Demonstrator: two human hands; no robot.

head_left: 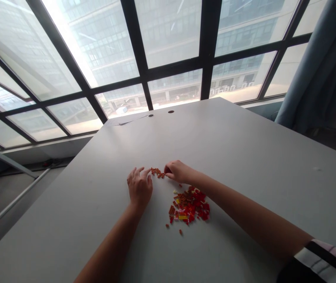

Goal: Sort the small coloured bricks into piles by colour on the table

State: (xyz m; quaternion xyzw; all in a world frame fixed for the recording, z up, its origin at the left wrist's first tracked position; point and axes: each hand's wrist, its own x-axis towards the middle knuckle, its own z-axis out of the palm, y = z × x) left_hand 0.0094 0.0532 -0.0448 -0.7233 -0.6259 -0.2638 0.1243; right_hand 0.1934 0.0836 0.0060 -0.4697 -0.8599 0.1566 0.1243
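Note:
My left hand (140,186) rests on the table with its fingers spread, the index fingertip beside a small cluster of orange-brown toy bricks (157,172). On the other side of that cluster is my right hand (178,171), its fingers curled and pinched together at the cluster's right edge. Whatever lies between those fingertips is too small and hidden to make out. Nearer to me, below the right wrist, a larger loose heap of toy bricks (190,208) shows red, orange, yellow and pink pieces.
A few stray bricks (181,232) lie in front of the heap. The white table (244,157) reaches to two round cable holes (171,112) near its far edge. Behind it stand black-framed windows, with a blue-grey curtain (309,78) at the right.

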